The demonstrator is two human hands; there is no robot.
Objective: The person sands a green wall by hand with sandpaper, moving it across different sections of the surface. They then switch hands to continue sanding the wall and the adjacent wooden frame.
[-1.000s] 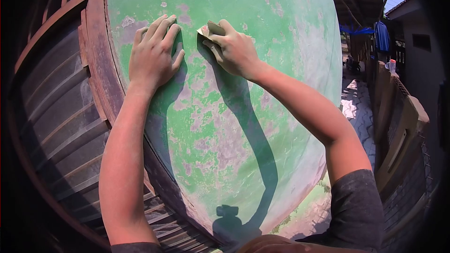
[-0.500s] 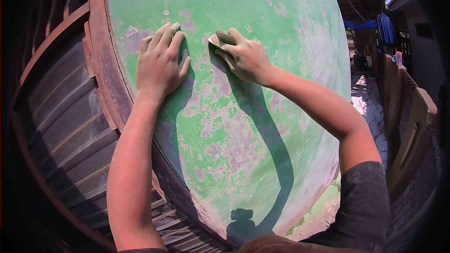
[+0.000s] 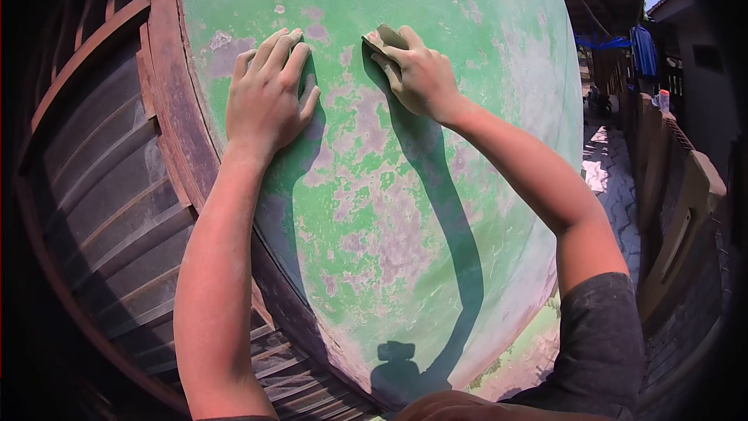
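Observation:
A green painted wall (image 3: 436,203) fills the middle of the head view, its paint worn through to greyish patches. My left hand (image 3: 266,101) rests against its upper left part, fingers stretched out and holding nothing. To the right of it, my right hand (image 3: 427,82) grips a folded piece of sandpaper (image 3: 375,39) between thumb and fingers, against the wall's surface. Part of the sandpaper is hidden behind the fingers. Pale dust coats both hands.
A brown wooden frame (image 3: 175,70) borders the wall on the left, beside dark slatted shutters (image 3: 117,226). On the right are a paved passage (image 3: 615,179), a low wall (image 3: 686,195) and a blue cloth (image 3: 643,51). Arm shadows fall across the green paint.
My right hand has moved a little up and to the right with the sandpaper. My left hand stays at nearly the same spot on the wall.

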